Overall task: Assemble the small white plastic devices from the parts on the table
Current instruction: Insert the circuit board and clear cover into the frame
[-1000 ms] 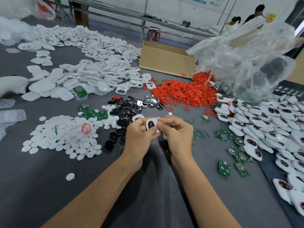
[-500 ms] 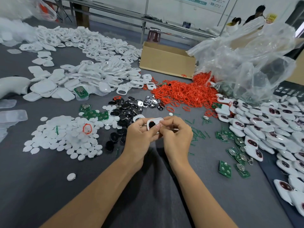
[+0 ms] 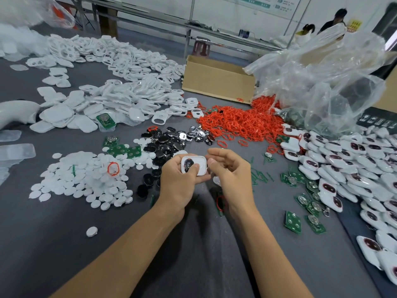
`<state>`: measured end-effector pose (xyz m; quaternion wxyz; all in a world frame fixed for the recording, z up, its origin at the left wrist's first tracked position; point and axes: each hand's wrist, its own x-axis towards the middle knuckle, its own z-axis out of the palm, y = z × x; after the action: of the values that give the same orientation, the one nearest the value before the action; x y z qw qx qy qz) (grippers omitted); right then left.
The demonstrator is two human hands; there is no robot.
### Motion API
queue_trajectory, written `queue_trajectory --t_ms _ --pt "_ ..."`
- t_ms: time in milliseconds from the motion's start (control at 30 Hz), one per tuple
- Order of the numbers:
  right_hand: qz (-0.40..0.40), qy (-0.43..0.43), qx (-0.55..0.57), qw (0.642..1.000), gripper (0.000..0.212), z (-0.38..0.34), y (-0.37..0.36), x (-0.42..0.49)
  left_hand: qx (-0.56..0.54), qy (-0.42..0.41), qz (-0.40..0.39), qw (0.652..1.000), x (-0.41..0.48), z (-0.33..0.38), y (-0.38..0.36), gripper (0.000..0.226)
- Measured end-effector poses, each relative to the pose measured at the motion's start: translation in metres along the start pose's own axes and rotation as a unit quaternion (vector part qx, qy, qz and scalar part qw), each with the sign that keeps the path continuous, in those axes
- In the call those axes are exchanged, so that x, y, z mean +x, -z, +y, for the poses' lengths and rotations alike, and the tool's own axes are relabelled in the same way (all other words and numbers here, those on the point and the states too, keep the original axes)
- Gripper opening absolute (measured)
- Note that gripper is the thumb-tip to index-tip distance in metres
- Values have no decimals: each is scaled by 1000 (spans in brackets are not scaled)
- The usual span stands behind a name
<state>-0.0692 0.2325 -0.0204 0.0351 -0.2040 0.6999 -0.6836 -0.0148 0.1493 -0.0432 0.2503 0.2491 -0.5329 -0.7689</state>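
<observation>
The left hand [image 3: 179, 181] holds the small white plastic device [image 3: 200, 162] above the middle of the table [image 3: 64, 244]. Its fingers curl under the device and its thumb presses on the top face. The device is a smooth, glossy shell, a rounded rectangle, with a dark oval window edged in red at its left end. The right hand [image 3: 233, 172] is just beside it with loosely curved fingers and grips nothing. Its thumb tip lies close to the shell's right edge, but contact cannot be made out.

The table is covered in a matte, dark grey, felt-like cloth. To the left is a low mound of flat white plastic discs [image 3: 86, 179], with one red ring lying on top. Beyond the hands is a scatter of shiny black and silvery oval pieces [image 3: 169, 143]. Behind those is a tangled heap of thin red rubber rings [image 3: 240, 123].

Green circuit boards [image 3: 293, 222] with round metal contacts lie loose to the right. Past them is a dense bank of white shells with dark oval windows [image 3: 343, 168]. Empty white shell halves [image 3: 129, 97], some with cut-out openings, are piled across the far left. A plain cardboard box [image 3: 217, 80] and a crumpled clear plastic bag [image 3: 322, 82] stand at the back.
</observation>
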Motion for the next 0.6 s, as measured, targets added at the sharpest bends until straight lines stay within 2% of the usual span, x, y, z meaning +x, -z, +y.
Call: queue_trajectory --t_ms 133,367,500,600 --pt "-53 -18 -19 998 24 0 -2 -1 0 -5 10 1000 2 -1 3 21" --pt "-20 26 -130 991 22 3 5 0 12 -11 15 1000 3 4 5 21" --pt "80 52 -265 960 35 0 35 10 6 -23 5 1000 2 10 7 26" --pt "57 -13 -351 935 21 2 58 14 -11 -28 10 999 1 11 8 27"
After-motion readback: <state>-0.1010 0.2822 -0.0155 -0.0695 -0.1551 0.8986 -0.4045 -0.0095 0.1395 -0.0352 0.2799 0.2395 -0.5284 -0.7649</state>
